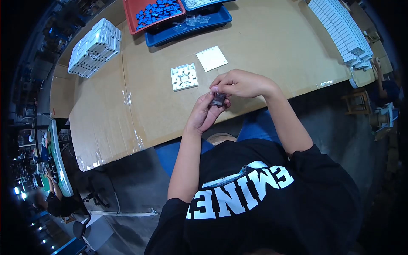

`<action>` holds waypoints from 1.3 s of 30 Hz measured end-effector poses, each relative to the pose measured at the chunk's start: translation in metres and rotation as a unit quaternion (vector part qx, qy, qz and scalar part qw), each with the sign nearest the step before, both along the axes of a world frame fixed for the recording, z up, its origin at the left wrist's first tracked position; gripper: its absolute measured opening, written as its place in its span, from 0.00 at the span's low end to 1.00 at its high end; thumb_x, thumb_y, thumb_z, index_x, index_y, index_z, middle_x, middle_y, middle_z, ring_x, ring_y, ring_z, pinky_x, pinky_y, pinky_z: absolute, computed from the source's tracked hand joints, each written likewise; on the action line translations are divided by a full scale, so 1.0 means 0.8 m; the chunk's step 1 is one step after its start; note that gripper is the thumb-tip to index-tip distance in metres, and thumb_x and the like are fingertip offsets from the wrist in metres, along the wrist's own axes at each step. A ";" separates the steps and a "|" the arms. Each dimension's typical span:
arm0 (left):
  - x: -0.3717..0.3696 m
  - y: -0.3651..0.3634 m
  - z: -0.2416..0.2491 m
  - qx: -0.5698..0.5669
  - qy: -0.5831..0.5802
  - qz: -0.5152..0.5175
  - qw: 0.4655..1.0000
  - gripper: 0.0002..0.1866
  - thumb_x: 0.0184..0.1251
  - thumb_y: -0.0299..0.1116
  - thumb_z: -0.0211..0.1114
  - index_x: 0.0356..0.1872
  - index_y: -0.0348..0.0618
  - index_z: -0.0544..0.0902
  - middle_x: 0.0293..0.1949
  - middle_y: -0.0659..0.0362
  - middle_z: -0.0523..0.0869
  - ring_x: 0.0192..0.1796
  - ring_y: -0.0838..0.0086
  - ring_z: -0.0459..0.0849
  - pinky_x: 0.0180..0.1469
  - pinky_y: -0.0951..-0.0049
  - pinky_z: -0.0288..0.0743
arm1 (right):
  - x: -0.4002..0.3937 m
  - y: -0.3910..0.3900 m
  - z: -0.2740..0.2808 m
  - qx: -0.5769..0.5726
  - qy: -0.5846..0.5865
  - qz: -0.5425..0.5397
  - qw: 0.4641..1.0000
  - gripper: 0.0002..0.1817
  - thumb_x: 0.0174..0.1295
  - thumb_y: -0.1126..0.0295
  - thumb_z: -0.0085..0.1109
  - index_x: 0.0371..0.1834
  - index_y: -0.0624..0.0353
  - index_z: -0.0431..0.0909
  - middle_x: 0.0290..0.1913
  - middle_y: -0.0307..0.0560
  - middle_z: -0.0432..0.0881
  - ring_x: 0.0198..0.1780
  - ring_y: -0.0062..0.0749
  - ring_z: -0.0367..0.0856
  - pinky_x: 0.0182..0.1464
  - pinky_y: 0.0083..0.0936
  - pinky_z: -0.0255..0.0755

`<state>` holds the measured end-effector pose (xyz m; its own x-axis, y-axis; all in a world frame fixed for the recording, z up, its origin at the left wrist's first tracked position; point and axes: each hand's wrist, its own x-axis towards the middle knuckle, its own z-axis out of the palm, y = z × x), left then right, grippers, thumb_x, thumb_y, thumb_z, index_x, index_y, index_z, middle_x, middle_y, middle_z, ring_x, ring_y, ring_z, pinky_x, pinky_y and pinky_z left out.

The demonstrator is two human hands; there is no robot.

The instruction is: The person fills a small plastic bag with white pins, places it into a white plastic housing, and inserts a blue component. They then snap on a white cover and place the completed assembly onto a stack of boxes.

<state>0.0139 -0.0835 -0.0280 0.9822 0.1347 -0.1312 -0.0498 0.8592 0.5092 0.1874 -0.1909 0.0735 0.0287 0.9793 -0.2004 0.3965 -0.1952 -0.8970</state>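
Note:
A small clear plastic packet point(218, 100) with something greyish showing through it is between my two hands, over the near edge of the table. My left hand point(205, 114) cradles it from below, thumb and fingers closed around it. From above, the bent fingers of my right hand point(240, 83) pinch at its upper end; the fingertips partly hide it. Just beyond my hands lies an open white square plastic tray point(184, 77) with a round pattern of clips inside. Beside it rests a flat white square cover point(212, 58).
A red bin point(131, 21) of blue parts and a blue tray point(163, 39) with clear packets stand at the far side. White stacked units point(94, 47) are at left, rows of white pieces point(340, 32) at right. People work at both sides.

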 end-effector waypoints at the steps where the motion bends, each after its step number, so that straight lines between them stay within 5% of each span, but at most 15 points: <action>1: 0.000 0.002 -0.003 0.008 -0.008 -0.003 1.000 0.22 0.85 0.45 0.58 0.61 0.33 0.78 0.51 0.51 0.86 0.50 0.66 0.86 0.59 0.61 0.82 | -0.004 0.002 -0.001 -0.036 -0.018 0.008 0.999 0.18 0.80 0.62 0.55 0.55 0.67 0.86 0.40 0.48 0.89 0.35 0.26 0.84 0.45 0.26 0.79; 10: -0.001 0.002 -0.011 -0.026 -0.025 0.013 0.999 0.22 0.84 0.44 0.58 0.62 0.34 0.78 0.50 0.54 0.86 0.50 0.66 0.86 0.59 0.61 0.82 | -0.014 0.007 0.006 -0.048 0.066 -0.039 0.996 0.21 0.82 0.59 0.53 0.55 0.69 0.84 0.35 0.48 0.86 0.31 0.26 0.82 0.39 0.27 0.79; 16: 0.002 -0.001 -0.002 0.031 -0.003 0.036 0.999 0.22 0.85 0.46 0.57 0.63 0.36 0.78 0.53 0.53 0.85 0.49 0.67 0.85 0.57 0.63 0.81 | -0.001 0.008 0.000 -0.024 0.012 0.062 0.998 0.19 0.78 0.64 0.57 0.55 0.72 0.84 0.49 0.53 0.89 0.42 0.30 0.87 0.49 0.28 0.80; 20: 0.004 0.001 -0.001 -0.041 -0.030 0.003 0.999 0.27 0.87 0.51 0.52 0.67 0.37 0.76 0.55 0.52 0.86 0.49 0.68 0.85 0.56 0.64 0.81 | 0.045 0.023 0.000 0.047 0.058 -0.013 0.997 0.17 0.79 0.64 0.56 0.56 0.67 0.87 0.53 0.49 0.91 0.54 0.30 0.88 0.61 0.28 0.78; 23: 0.004 0.004 -0.002 -0.085 -0.021 -0.008 0.996 0.30 0.88 0.52 0.46 0.73 0.35 0.71 0.56 0.52 0.85 0.49 0.66 0.83 0.59 0.61 0.80 | 0.106 0.046 0.001 0.087 0.006 -0.084 0.993 0.16 0.79 0.65 0.57 0.55 0.67 0.87 0.49 0.47 0.91 0.51 0.26 0.87 0.59 0.27 0.79; 28: 0.006 0.004 0.001 -0.088 -0.010 0.001 0.996 0.29 0.87 0.51 0.50 0.72 0.35 0.73 0.56 0.51 0.85 0.48 0.67 0.85 0.56 0.64 0.82 | 0.219 0.105 -0.017 0.174 0.009 -0.227 0.958 0.15 0.76 0.62 0.61 0.49 0.65 0.88 0.43 0.43 0.91 0.46 0.23 0.86 0.52 0.28 0.80; 31: 0.007 0.005 0.001 -0.108 -0.013 -0.004 0.994 0.29 0.88 0.51 0.48 0.72 0.36 0.71 0.56 0.52 0.85 0.49 0.66 0.85 0.57 0.61 0.81 | 0.289 0.138 -0.018 0.161 -0.124 -0.275 0.940 0.14 0.72 0.64 0.62 0.48 0.63 0.88 0.42 0.45 0.92 0.44 0.28 0.88 0.49 0.31 0.81; 33: 0.008 0.006 0.002 -0.112 -0.014 -0.003 0.994 0.29 0.88 0.51 0.48 0.72 0.36 0.72 0.55 0.52 0.85 0.49 0.66 0.85 0.57 0.61 0.81 | 0.315 0.155 -0.006 0.159 -0.324 -0.354 0.863 0.12 0.69 0.66 0.61 0.49 0.58 0.89 0.42 0.51 0.92 0.45 0.40 0.91 0.49 0.38 0.82; 39: 0.009 0.005 0.009 -0.105 0.001 0.004 0.994 0.29 0.87 0.52 0.50 0.72 0.36 0.72 0.56 0.53 0.84 0.49 0.68 0.83 0.56 0.64 0.79 | 0.417 0.208 -0.020 0.144 -0.484 -0.314 0.804 0.13 0.65 0.74 0.62 0.50 0.54 0.89 0.43 0.53 0.90 0.47 0.52 0.88 0.53 0.44 0.81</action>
